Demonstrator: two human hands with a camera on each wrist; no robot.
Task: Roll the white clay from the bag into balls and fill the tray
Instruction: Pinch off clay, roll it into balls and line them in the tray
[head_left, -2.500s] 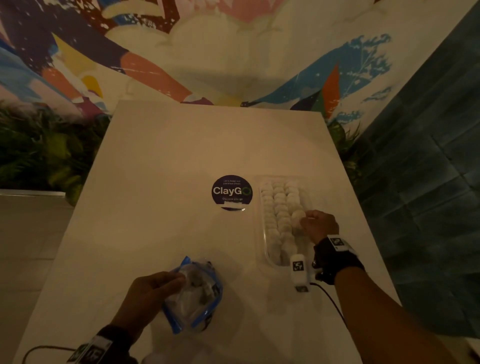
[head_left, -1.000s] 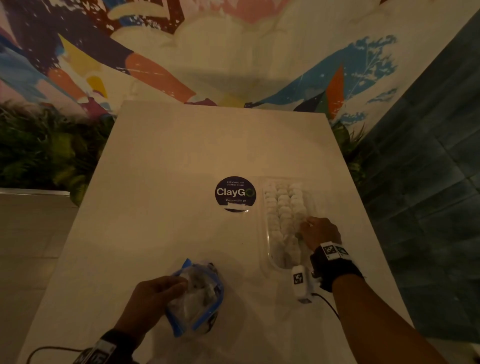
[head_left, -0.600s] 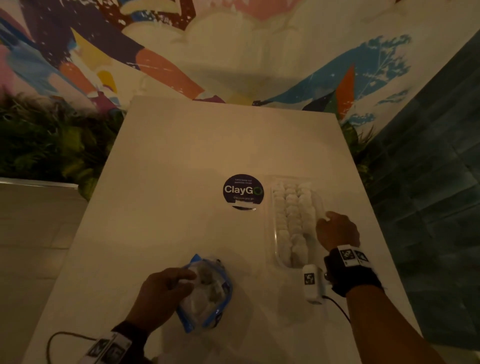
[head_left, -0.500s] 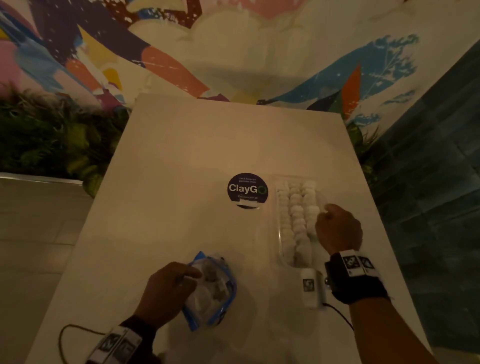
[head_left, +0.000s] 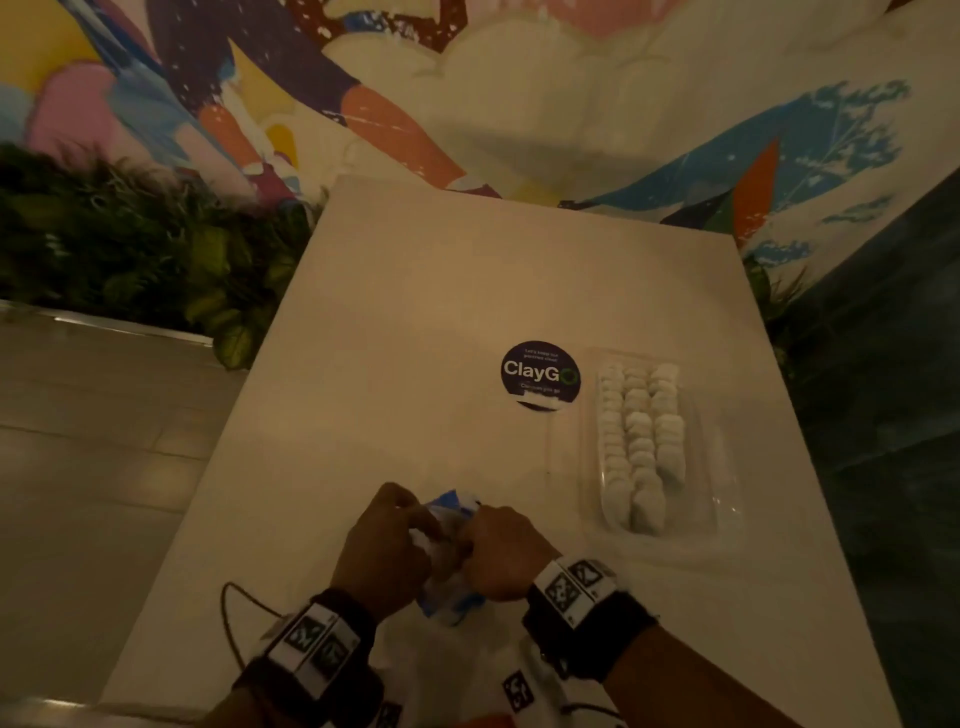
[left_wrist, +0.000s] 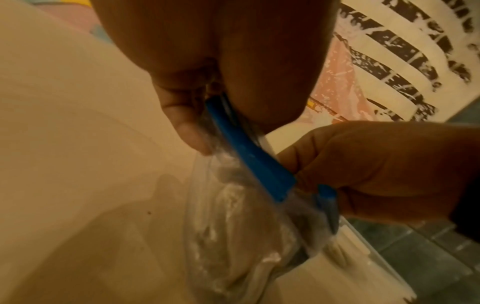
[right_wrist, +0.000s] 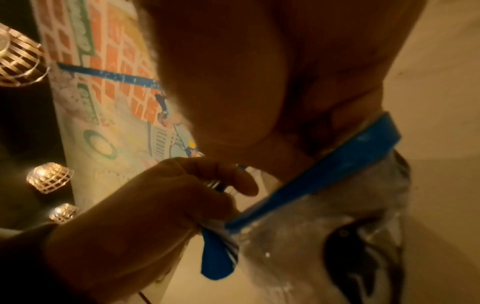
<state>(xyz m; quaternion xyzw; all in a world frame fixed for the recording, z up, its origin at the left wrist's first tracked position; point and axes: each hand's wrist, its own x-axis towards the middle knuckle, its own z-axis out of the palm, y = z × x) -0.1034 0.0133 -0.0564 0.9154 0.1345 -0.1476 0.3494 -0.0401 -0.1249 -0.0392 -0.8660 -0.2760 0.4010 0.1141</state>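
round sticker (head_left: 540, 375) reads "ClayGo", smaller lines illegible

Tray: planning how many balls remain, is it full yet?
Nearly full: the tray holds three rows of clay balls, but the right row stops short.

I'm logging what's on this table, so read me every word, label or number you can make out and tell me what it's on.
"ClayGO": large white letters, the O a green ring, on the round dark sticker on the table.
Small lines above and below it on the sticker: too blurred to read.
Square black-and-white code tags on the wrist bands: patterns, no readable text.
Bag, tray: no text visible.
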